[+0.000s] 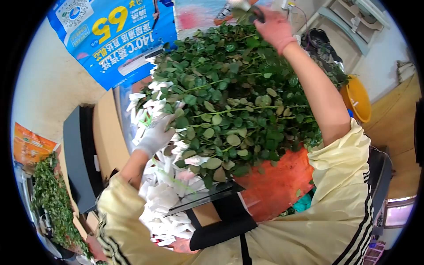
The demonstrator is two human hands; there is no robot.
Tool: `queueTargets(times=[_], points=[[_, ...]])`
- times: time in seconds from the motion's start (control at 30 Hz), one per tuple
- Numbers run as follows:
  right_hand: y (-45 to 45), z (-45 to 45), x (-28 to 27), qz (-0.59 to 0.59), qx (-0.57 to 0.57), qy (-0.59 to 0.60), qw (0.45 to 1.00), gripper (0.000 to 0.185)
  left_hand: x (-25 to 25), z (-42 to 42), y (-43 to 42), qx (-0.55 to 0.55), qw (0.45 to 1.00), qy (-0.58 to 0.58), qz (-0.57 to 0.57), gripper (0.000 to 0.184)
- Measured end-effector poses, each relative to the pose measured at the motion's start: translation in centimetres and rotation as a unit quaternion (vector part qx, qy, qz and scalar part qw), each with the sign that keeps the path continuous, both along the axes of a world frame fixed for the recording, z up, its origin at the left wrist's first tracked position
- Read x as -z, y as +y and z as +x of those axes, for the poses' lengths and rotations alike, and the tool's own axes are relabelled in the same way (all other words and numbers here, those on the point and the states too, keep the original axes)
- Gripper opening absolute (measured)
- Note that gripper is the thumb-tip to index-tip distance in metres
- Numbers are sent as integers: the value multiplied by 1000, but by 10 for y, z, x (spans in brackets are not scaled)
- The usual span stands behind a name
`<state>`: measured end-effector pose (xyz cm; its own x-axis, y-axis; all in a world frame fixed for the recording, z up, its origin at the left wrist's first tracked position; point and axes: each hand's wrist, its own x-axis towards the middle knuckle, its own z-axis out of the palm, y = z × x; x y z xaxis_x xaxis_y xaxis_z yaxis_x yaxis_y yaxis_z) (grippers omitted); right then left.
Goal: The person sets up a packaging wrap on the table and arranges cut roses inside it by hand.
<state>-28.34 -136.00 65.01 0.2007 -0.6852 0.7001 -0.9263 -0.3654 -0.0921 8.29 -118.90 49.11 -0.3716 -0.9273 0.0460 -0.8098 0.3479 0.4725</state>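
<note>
A large heap of leafy green stems lies in front of me, with many white sleeve-like wrappings bunched along its left side. My left hand, in a whitish glove, rests at the border between the wrappings and the leaves. Its fingers are bent and slightly apart, and I see nothing held between them. At the far right end of the heap is my right hand, in a pink glove. It is closed around a dark-handled tool, whose far end is blurred.
Orange-red sheeting shows under the heap. A black stand-like piece is close to my body. Left are a dark grey panel and more greenery. A blue poster stands behind; a yellow basin is at right.
</note>
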Motion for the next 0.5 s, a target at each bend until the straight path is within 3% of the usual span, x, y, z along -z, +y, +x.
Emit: queueTargets(times=[0.07,0.1,0.13,0.2,0.23,0.27,0.33,0.37,0.4,0.43,0.5], points=[[20,35,9,34,40,116,992,40,21,11,-30,-9,986,-158,-61,45],[14,38,23,11,-3,92,996,40,30,17,-39,-31,979,-195,-53,49],[7,43,36,-12,-49,72,996,40,39,23,-47,-38,978,-198,-54,49],[30,58,44,27,-122,73,990,40,56,34,-56,-46,981,-141,127,45],[41,63,58,4,-111,132,985,40,63,36,-54,-49,981,-138,127,45],[53,71,59,111,-143,144,973,48,67,36,-50,-37,983,-163,73,45],[69,67,61,133,-163,171,963,47,69,32,-45,-7,977,-214,-18,43],[79,66,32,220,-134,150,955,44,70,29,-46,-4,963,-269,-28,41],[62,44,29,174,-160,84,968,43,71,27,-47,-2,946,-323,-38,39],[62,27,7,120,-105,45,986,35,75,26,-44,-21,947,-319,-43,38],[47,-29,-36,47,-1,-13,999,38,79,23,-39,-23,946,-321,-43,40]])
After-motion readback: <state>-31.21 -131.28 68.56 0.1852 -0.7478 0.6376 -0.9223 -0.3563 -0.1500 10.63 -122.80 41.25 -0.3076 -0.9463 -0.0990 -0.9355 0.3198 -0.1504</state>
